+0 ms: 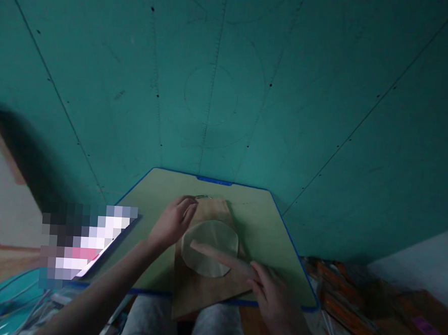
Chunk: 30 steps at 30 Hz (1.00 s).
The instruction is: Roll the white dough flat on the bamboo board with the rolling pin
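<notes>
A thin, flat round of dough (212, 230) lies on a wooden cutting board (197, 295) with a metal ring at its far end. In my right hand (272, 297) is one end of a slim wooden rolling pin (222, 258). Its other end slants left over the dough. My left hand (175, 217) is closed at the board's far left corner, close to the ring, its curled fingers gripping the edge. The fingertips are partly hidden.
The board rests on a pale, blue-edged small table (271, 231) over my legs, its near corner jutting past the edge. A lit, blurred-out screen (98, 245) leans at the table's left. Ahead stands a green wall (228, 102). Plastic-wrapped items (351, 317) lie at right.
</notes>
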{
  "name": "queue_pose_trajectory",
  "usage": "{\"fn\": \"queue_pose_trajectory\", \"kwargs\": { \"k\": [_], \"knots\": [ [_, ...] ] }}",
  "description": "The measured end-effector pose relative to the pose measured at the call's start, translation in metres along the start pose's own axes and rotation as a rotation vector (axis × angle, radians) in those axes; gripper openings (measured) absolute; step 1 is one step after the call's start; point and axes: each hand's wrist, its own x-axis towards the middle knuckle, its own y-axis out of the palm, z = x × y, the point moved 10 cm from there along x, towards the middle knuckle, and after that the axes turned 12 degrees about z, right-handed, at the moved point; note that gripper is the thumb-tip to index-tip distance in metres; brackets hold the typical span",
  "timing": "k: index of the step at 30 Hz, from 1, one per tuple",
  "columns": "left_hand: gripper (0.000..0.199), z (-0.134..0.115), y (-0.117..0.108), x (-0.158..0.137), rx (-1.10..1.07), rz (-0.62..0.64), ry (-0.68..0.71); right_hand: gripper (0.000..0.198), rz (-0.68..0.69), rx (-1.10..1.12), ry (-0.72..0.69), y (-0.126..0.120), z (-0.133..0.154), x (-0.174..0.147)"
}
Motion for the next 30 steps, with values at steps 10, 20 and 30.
{"fn": "queue_pose_trajectory", "kwargs": {
  "k": [10,20,30],
  "knots": [
    [0.048,-0.044,0.044,-0.076,0.386,-0.111,0.117,0.019,0.179,-0.095,-0.370,-0.013,0.076,0.055],
    [0.047,-0.041,0.048,-0.048,0.430,-0.050,0.099,0.047,0.052,-0.150,-0.177,-0.007,0.054,0.092],
    [0.039,0.002,0.032,0.022,0.313,0.107,-0.059,0.050,0.175,-0.110,-0.007,-0.001,0.041,0.186]
  ]
}}
